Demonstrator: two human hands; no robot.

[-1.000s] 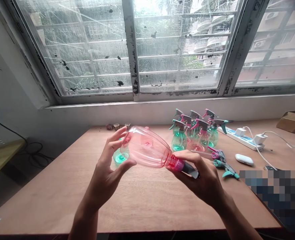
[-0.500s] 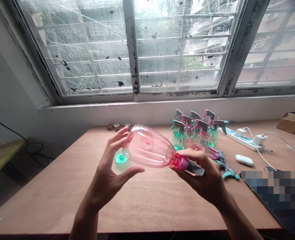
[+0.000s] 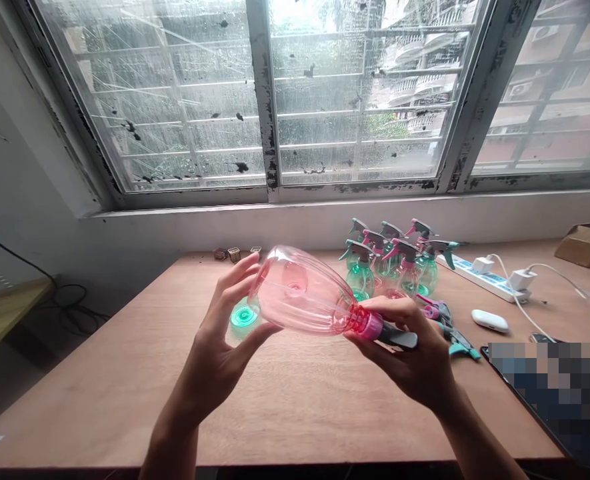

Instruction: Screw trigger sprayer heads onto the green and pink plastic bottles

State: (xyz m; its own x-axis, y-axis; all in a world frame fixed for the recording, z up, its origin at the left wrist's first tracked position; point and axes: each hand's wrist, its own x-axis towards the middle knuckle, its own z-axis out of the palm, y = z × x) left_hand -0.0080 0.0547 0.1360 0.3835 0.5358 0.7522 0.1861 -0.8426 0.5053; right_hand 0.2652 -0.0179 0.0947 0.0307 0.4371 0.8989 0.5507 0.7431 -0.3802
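Observation:
A clear pink spray bottle [image 3: 299, 293] is held in the air, tilted nearly level, with its base to the left and its neck to the right. My right hand [image 3: 415, 353] grips it around the pink collar and grey spray head [image 3: 397, 337]. Around the base, my left hand [image 3: 225, 333] is spread in a C shape, thumb below and fingers beyond; whether it touches the plastic is hard to tell. Behind the bottle's base, a green clear bottle [image 3: 243, 316] stands on the table, partly hidden.
Several pink and green spray bottles [image 3: 361, 277] stand grouped at the back. Loose spray heads [image 3: 455, 327] lie right of my right hand. Further right are a power strip [image 3: 489, 280], a white case [image 3: 489, 321], a cardboard box [image 3: 585, 245] and a dark, blurred-out device [image 3: 549, 393].
The pink bottle and my right hand have shifted slightly right. My left thumb has drawn in and up, closer to the bottle's lower edge.

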